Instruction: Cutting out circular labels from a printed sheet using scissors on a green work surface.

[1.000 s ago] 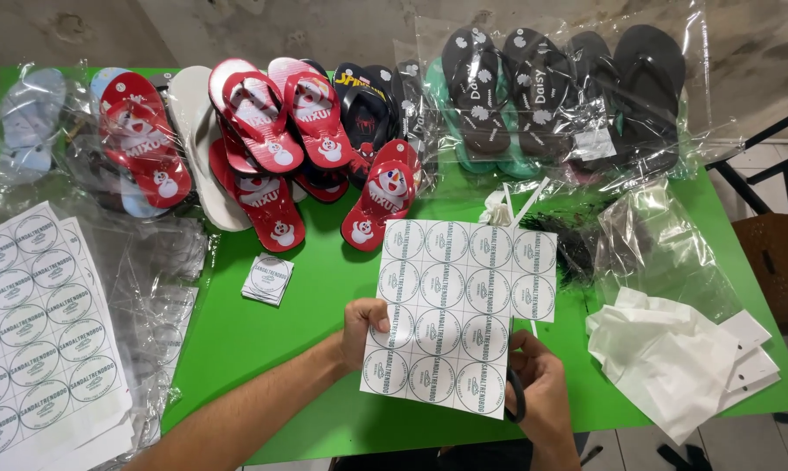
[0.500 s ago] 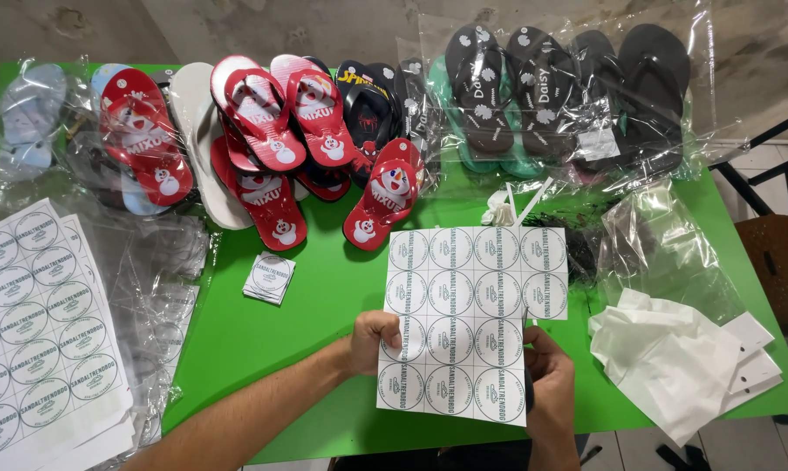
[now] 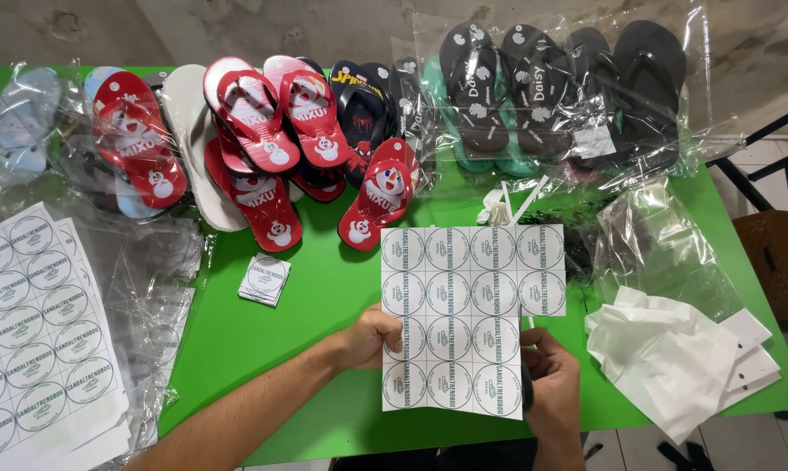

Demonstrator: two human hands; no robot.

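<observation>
**Sticker sheet held over green table, sandals lined up behind**

While both hands grip it, a white sheet of round labels (image 3: 468, 318) hangs above the green table (image 3: 324, 296), near its front edge. Left hand (image 3: 372, 338) pinches the sheet's left edge, fingers curled tight. Right hand (image 3: 551, 384) clutches the lower right edge; something dark sits in that fist, can't tell what. Sheet has rows of round green-rimmed stickers w/ one square missing at bottom right.

Small stack of cut square labels (image 3: 266, 279) lies on the table, left of the sheet, apart from it. Far left: bigger label sheets (image 3: 36, 340), same round pattern, piled on clear plastic.

Back row, left to right: red flip-flops w/ snowman print (image 3: 263, 139), some loose, some bagged; dark pair w/ red print (image 3: 359, 105); black flip-flops w/ white flowers (image 3: 507, 87) in clear bags; plain black pair (image 3: 647, 78), also bagged. Pale blue pair (image 3: 23, 122) in a bag at far left.

Right side: empty clear bags (image 3: 664, 244), then a heap of white card hangers (image 3: 682, 358) near the table's corner.
</observation>
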